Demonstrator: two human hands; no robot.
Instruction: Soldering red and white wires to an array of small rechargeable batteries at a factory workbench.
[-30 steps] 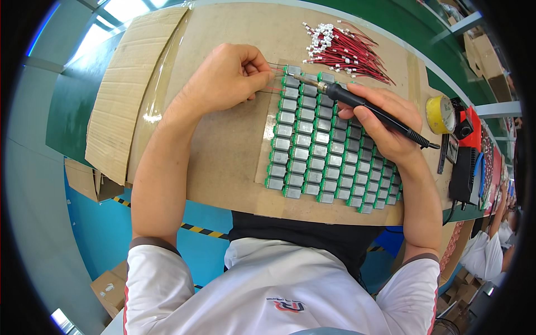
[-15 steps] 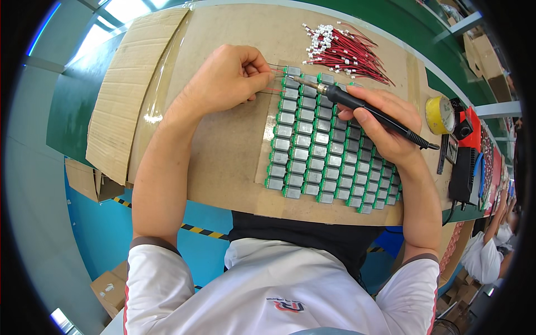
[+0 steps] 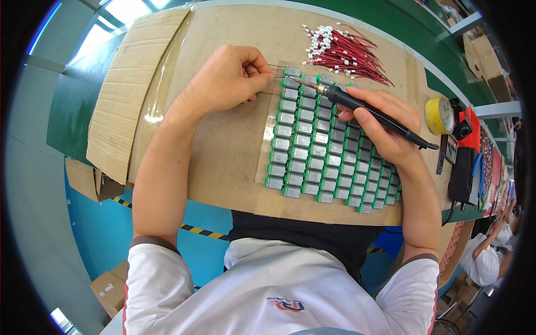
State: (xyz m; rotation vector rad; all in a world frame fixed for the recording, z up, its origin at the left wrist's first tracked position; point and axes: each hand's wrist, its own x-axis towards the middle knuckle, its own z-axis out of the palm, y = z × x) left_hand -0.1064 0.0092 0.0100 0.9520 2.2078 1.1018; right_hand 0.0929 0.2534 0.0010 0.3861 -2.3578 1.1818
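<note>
Two hands, hardly any move in the last sec, so I'd guess the work's at the same spot: the black soldering iron (image 3: 363, 105) has its tip by the far-left grey blocks (image 3: 290, 82). L hand (image 3: 231, 78), back up, looks pinched on thin wires (image 3: 277, 71); R hand (image 3: 388, 117) wraps the iron, aimed left.

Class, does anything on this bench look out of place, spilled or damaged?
Nothing looks spilled or damaged. Only the loose pile of red wires looks untidy, its ends splayed unevenly, unlike the orderly rows of grey blocks.
</note>
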